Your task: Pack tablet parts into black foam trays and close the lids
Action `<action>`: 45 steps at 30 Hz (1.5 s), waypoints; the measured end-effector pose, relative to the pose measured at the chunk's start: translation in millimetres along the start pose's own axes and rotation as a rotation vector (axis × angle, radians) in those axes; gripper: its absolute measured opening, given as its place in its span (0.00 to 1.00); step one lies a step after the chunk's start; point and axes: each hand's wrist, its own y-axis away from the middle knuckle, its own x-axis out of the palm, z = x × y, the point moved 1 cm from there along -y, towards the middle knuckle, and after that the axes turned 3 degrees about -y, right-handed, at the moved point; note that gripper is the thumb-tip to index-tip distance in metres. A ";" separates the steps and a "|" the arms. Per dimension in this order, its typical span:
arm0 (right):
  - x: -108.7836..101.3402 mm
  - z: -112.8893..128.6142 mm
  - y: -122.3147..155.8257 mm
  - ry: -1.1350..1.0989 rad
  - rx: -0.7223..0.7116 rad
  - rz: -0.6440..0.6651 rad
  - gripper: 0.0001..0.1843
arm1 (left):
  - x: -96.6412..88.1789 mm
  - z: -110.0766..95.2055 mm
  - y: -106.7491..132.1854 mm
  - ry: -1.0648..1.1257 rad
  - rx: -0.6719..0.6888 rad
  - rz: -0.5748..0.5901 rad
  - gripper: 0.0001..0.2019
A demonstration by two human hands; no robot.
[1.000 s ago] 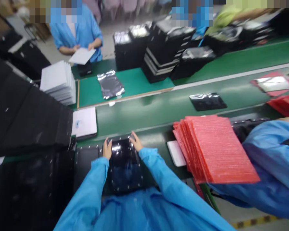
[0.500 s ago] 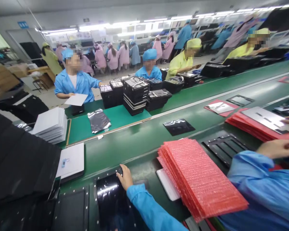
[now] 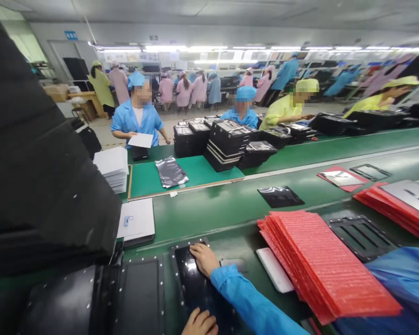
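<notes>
2 hands in view, both on 1 glossy black panel (image 3: 197,286). It lies in 1 black tray (image 3: 175,264) with pale dots round the rim. Right hand (image 3: 206,260) is palm down over the panel's upper right, fingers near each other and laid on the surface; thumb hidden, can't tell if it's pinching the edge. Most of the panel sits left of and below that hand. Left hand (image 3: 200,323) is at the bottom, fingers slightly spread on the panel, nothing gripped; panel runs up from its fingertips. Just right of the right hand: 1 small dark plate (image 3: 235,264). Further right: 1 white box (image 3: 275,271), partly under 1 stack of red sleeves (image 3: 330,260), can't count the layers. Past that, 1 slotted tray (image 3: 361,237) and 1 second red stack (image 3: 380,204) with 1 silver plate (image 3: 410,197) on top. Left of both hands: 1 matte tray (image 3: 139,293), next to the hands' own. Up and left of the right hand: 1 white pad (image 3: 138,218) carrying 1 blue tag (image 3: 127,220). Up and right, well apart: 1 black sheet (image 3: 281,197). Across the counter (image 3: 209,214): 4 people nearest, 2 in blue, 2 in yellow.
</notes>
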 end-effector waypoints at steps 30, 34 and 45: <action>-44.2 121.6 81.6 -0.112 0.518 0.245 0.25 | -102.6 -40.0 88.8 0.637 -0.403 -0.326 0.33; -36.5 80.2 94.1 -0.263 0.447 0.187 0.27 | -99.1 -60.7 77.6 0.382 -0.461 -0.186 0.30; -42.1 -24.0 108.4 -0.287 0.502 0.297 0.29 | -92.9 -94.3 73.2 0.235 -0.995 -0.101 0.41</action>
